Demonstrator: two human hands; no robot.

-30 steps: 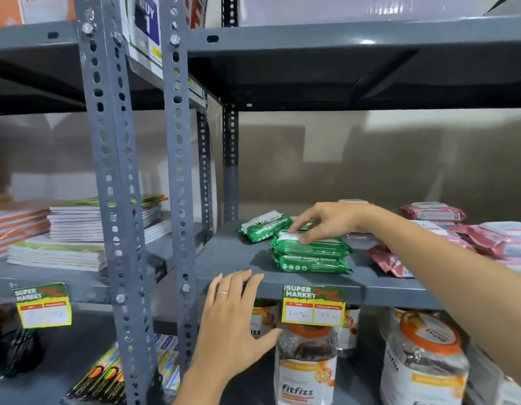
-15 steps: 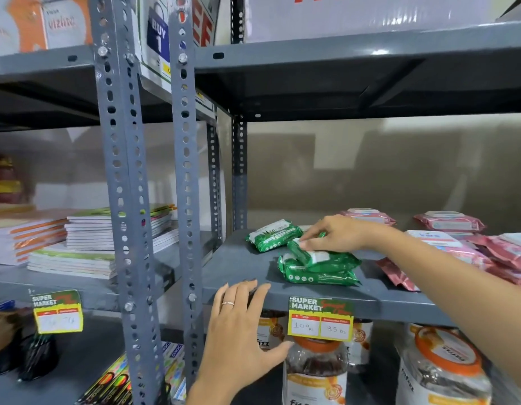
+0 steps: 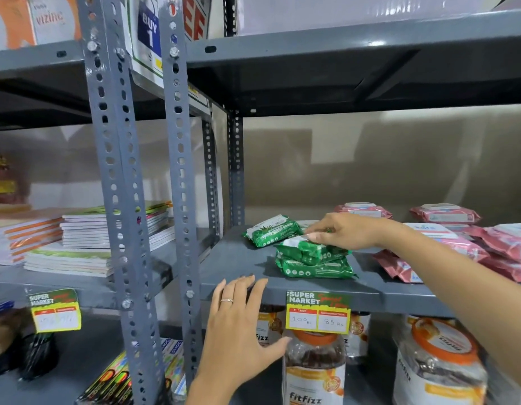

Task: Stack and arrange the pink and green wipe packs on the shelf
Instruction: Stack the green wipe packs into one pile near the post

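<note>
On the grey shelf [image 3: 247, 267] two green wipe packs are stacked: the bottom green pack [image 3: 315, 270] lies flat and the top green pack [image 3: 307, 251] sits tilted on it. My right hand [image 3: 345, 232] pinches the top pack's near white end. A third green pack [image 3: 272, 230] lies loose behind, to the left. Pink wipe packs [image 3: 446, 214] lie scattered at the right, some overlapping. My left hand [image 3: 239, 320] rests flat with spread fingers on the shelf's front edge, holding nothing.
Perforated grey uprights [image 3: 180, 171] stand left of the shelf. A price tag [image 3: 317, 312] hangs on the front lip. Jars with orange lids [image 3: 440, 363] fill the shelf below. Notebook stacks [image 3: 87, 238] lie on the left bay.
The top green pack has been lifted at one end and turned, from lying flat and aligned to sitting tilted. My right hand went from pressing on it to pinching its end. The left hand stayed put.
</note>
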